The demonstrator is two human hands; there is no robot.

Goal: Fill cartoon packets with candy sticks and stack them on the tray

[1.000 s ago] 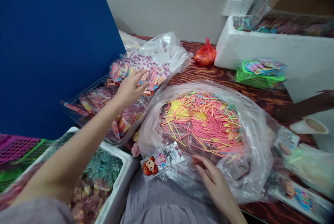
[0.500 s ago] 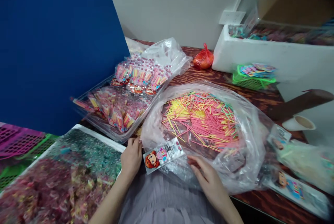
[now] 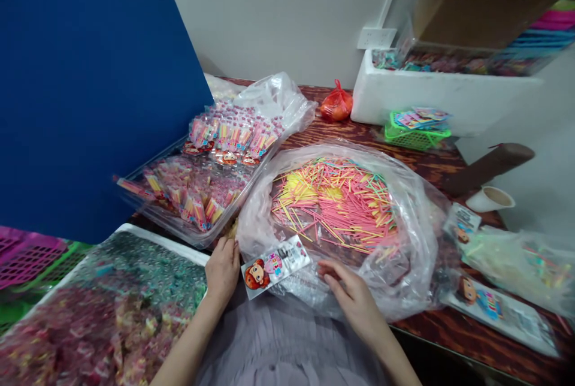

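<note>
A large clear plastic bag (image 3: 406,224) lies spread open, its rim folded around a heap of thin pink, yellow and green sticks (image 3: 332,206). On its near edge rests a flat printed packet (image 3: 275,265) with a cartoon face at its left end. Left of the packet, my left hand (image 3: 222,271) is closed with its fingers bunched at the bag's edge. What its fingertips hold, if anything, is hidden. My right hand (image 3: 353,290) is just beyond the packet's right end, over the bag's near edge, fingers stretched and slightly apart, holding nothing I can see.
A clear tray (image 3: 206,239) of filled packets stands at the left, above a white-rimmed box (image 3: 166,243) of small wrapped pieces. A blue panel (image 3: 90,86) rises behind. Rightward are a green basket (image 3: 415,139), a paper cup (image 3: 489,200), a stack of packets (image 3: 505,314) and a red bag (image 3: 336,103).
The view has swung slightly to the right, so the scene sits further left. Both hands and the packet stay nearly the same relative to the bag.
</note>
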